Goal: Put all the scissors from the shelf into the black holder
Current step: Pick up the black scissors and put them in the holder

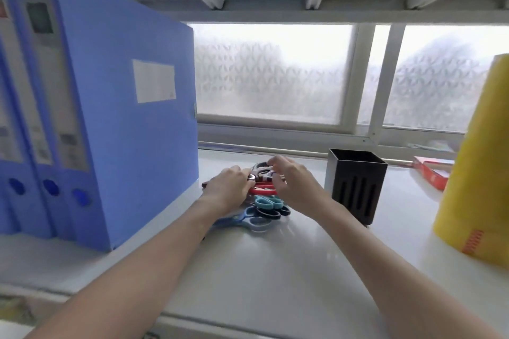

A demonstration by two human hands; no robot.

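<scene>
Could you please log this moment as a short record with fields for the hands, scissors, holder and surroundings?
left hand: on the scissors pile, grip unclear
right hand: fingers curled over the grey-handled scissors
scissors pile: lying on the shelf
black holder: upright, right of the pile, no scissors visible inside
blue file boxes: upright, left
yellow roll: right edge

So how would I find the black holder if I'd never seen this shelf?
Look along the white shelf below the window. Just right of the scissors pile stands the black holder. It is the only dark, square, open-topped box with slots in its side.
</scene>
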